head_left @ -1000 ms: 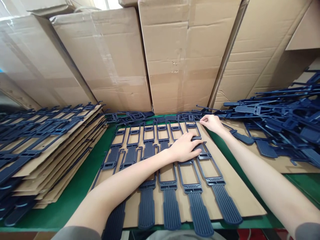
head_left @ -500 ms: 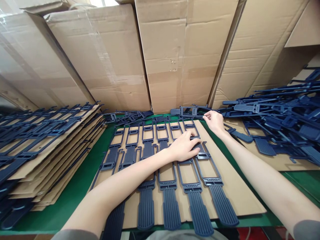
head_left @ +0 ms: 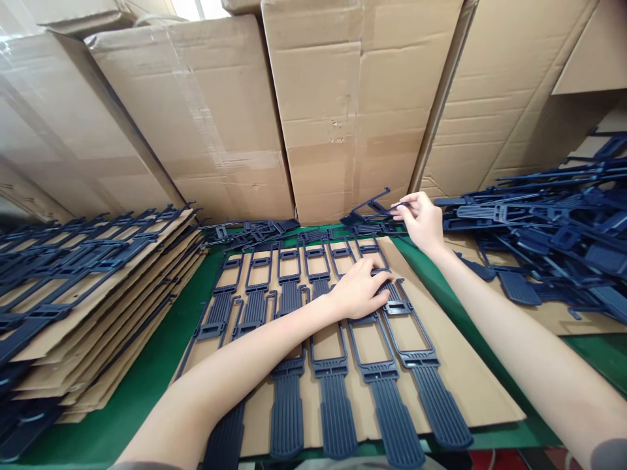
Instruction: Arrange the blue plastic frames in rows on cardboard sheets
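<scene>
My right hand [head_left: 422, 224] is closed in a pinch on a dark blue plastic frame piece [head_left: 368, 204], which tilts up above the loose parts at the back. My left hand [head_left: 360, 289] lies over the upper right of the laid-out rows, fingers spread and touching the ribbed parts beneath. Two rows of the same dark blue frame parts [head_left: 337, 418], with ribbed paddle ends and rectangular openings, cover a cardboard sheet [head_left: 470, 385]. My left hand and forearm hide some of these parts.
At the left stands a stack of cardboard sheets [head_left: 108, 365] layered with blue parts. A tangled heap of blue parts [head_left: 553, 228] lies at the right, and a smaller pile [head_left: 249, 230] at the back. Tall cardboard boxes [head_left: 343, 117] wall off the rear of the green table [head_left: 142, 398].
My right hand has risen slightly, lifting one end of a blue frame piece off the back pile and tilting it. My left hand has stayed in place on the parts.
</scene>
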Demonstrator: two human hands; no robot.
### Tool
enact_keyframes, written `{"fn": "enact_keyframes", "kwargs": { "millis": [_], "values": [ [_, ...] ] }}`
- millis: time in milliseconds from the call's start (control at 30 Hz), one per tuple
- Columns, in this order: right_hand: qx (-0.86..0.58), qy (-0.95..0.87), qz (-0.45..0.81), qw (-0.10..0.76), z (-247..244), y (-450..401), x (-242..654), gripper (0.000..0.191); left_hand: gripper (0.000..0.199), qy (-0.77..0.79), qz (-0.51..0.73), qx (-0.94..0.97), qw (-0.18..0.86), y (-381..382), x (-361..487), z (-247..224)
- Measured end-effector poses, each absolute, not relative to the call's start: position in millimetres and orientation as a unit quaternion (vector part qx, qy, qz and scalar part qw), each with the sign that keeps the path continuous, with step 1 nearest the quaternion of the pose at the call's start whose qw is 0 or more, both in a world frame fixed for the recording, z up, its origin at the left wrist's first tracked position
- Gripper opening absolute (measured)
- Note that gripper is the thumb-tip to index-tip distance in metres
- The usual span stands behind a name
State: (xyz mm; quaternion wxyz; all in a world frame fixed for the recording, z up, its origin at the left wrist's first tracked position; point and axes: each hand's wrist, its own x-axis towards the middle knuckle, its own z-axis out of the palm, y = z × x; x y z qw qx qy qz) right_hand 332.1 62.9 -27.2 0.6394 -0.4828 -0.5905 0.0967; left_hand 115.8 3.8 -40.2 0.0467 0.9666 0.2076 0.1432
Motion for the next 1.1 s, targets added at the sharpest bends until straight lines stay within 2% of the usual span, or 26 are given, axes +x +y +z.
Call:
{"fn": "enact_keyframes", "kwargs": {
  "millis": [300, 467, 600, 767, 1100],
  "values": [
    [-0.396, -0.574, 0.052, 0.715, 29.3, 37.4, 328.3, 0.014, 0.056, 0.213, 0.105, 0.971, 0.036, 6.0, 114.8, -43.5],
    [-0.335, -0.568, 0.052, 0.75, 53.4, 25.7, 343.4, 0.014, 0.052, 0.205, 0.079, 0.976, 0.017, 6.6, 115.4, -42.5],
    [-0.373, -0.596, 0.082, 0.706, 62.0, 15.2, 353.6, 0.009, 0.051, 0.202, 0.076, 0.976, 0.015, 5.9, 115.7, -40.5],
    [-0.427, -0.622, 0.116, 0.646, 62.1, 10.9, 356.3, 0.02, 0.05, 0.207, 0.077, 0.975, 0.032, 5.4, 115.1, -39.7],
    [-0.439, -0.583, 0.166, 0.663, 43.4, 33.8, 369.6, 0.015, 0.043, 0.22, 0.091, 0.97, 0.043, 2.1, 116.1, -33.7]
  ]
}}
